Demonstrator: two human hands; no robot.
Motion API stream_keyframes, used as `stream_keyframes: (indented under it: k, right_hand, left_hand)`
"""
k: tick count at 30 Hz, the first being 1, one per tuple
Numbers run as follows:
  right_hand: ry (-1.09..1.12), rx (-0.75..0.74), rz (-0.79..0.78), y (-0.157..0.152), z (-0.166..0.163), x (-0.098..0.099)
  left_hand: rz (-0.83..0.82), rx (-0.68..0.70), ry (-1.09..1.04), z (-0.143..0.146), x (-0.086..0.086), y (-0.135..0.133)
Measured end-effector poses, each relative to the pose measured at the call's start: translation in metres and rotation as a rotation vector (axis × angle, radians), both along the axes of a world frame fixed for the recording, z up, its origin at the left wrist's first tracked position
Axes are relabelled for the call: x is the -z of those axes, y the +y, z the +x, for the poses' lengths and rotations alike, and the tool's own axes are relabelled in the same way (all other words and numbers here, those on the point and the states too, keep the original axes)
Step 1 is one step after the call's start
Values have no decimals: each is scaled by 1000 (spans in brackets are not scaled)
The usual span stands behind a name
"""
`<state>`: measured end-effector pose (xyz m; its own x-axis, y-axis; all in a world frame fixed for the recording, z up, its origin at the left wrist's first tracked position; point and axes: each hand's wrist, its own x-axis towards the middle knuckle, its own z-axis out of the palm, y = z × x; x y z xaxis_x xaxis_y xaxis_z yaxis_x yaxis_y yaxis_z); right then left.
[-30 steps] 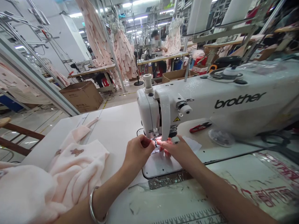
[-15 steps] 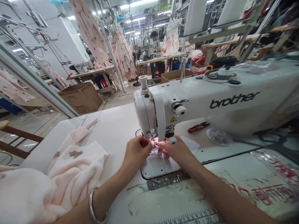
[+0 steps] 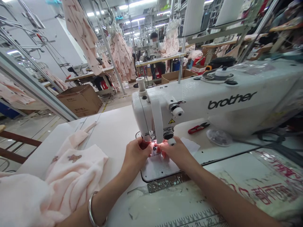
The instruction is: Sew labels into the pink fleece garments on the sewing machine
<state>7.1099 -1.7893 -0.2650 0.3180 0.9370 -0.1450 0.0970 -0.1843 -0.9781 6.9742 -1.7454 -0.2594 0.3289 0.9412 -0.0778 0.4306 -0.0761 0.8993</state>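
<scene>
Crowding one sewing machine [image 3: 213, 97], the left hand [image 3: 136, 156] and right hand [image 3: 176, 153] pinch fingers narrow, grip contents unclear

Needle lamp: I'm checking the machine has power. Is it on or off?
On: a bright glow lights the fingertips of the left hand and right hand under the machine head.

Both bare forearms reach forward and inward from below, converging so that the two hands meet fingertip to fingertip. The left hand [image 3: 136, 154] shows its back, knuckles up, with the fingers curled under and pinched toward the thumb. The right hand [image 3: 175, 151] lies flatter, wrist straight, its fingers drawn together at their brightly lit tips. A thin silver metal bangle [image 3: 90, 208] circles the left forearm, well back from the wrist.
</scene>
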Motion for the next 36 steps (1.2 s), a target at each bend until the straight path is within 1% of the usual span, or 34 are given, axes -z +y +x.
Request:
stream_keyframes:
  k: [6, 9, 12, 17, 19, 22, 24, 25, 27, 28, 29, 30, 31, 33, 34, 35, 36]
  right_hand:
    - [9, 8, 1, 8, -2, 15]
    - [-10, 6, -8, 9, -2, 22]
    - [-42, -22, -7, 7, -1, 20]
    - [-84, -81, -26, 2, 1, 13]
    - [-112, -107, -30, 1, 1, 11]
    - [-195, -175, -47, -1, 5, 6]
    - [-301, -245, -67, -6, 10, -2]
    - [-376, -272, -74, -9, 15, -6]
    - [-557, -274, -87, -19, 26, -16]
    - [-645, -241, -92, -25, 32, -20]
    - [-748, -185, -91, -32, 39, -23]
    - [-868, -125, -77, -39, 46, -24]
    - [-987, -69, -50, -46, 53, -24]
    - [-1171, -5, -13, -61, 62, -19]
    - [-1208, 2, -27, -67, 65, -16]
    - [-1193, -13, -63, -71, 65, -12]
    - [-1127, -44, -105, -75, 64, -8]
  left_hand:
    - [-23, 15, -26, 1, -5, -1]
    - [27, 11, 26, 0, -7, -1]
    - [63, 2, 79, -2, -9, -1]
    - [-15, 26, 7, -6, -16, -5]
    - [-7, 26, 21, -9, -21, -8]
    - [62, 36, 145, -18, -32, -11]
    - [132, 89, 310, -27, -40, -11]
    - [194, 126, 413, -31, -43, -9]
    - [328, 195, 576, -38, -49, -5]
    - [371, 211, 599, -39, -50, -2]
    - [375, 214, 573, -38, -49, 1]
    - [334, 204, 513, -36, -46, 4]
    - [263, 189, 440, -31, -42, 7]
    - [127, 151, 316, -20, -28, 11]
    - [89, 134, 279, -15, -21, 13]
    - [75, 117, 260, -10, -14, 14]
    - [82, 101, 249, -7, -9, 14]
